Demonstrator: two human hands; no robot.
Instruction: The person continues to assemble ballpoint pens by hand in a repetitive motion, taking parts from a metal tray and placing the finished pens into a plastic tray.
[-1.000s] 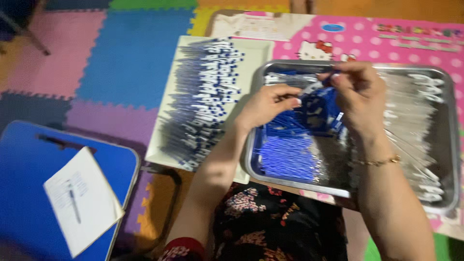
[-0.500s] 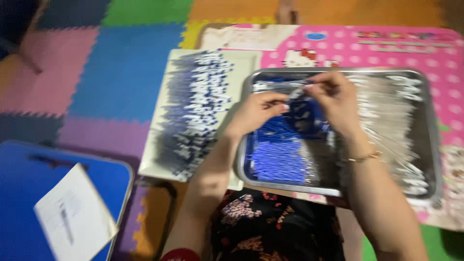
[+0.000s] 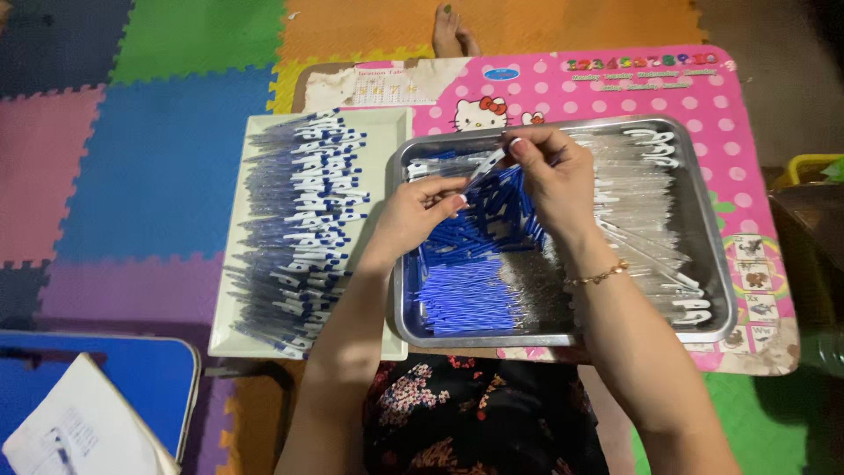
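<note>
Both hands hover over a steel tray [image 3: 716, 264] on a low pink table [image 3: 615, 88]. My left hand [image 3: 413, 215] and my right hand [image 3: 554, 176] pinch the two ends of one clear pen [image 3: 486, 165] between them, above the tray's far left corner. Inside the tray lie blue ink refills [image 3: 466, 295] at the near left, blue pen parts [image 3: 492, 211] in the middle and clear pen barrels [image 3: 642, 202] on the right. A white tray [image 3: 391, 141] to the left holds rows of finished blue-and-white pens [image 3: 303, 229].
Coloured foam mats [image 3: 158, 167] cover the floor. A blue folding board [image 3: 132, 378] with a white paper [image 3: 79, 431] lies at the near left. A bare foot of another person [image 3: 453, 26] shows beyond the table. A yellow bin edge [image 3: 804, 167] sits at the right.
The hands have lifted slightly toward the tray's far left corner and now hold a single clear pen between them. The view has shifted, with the blue board lower in frame.
</note>
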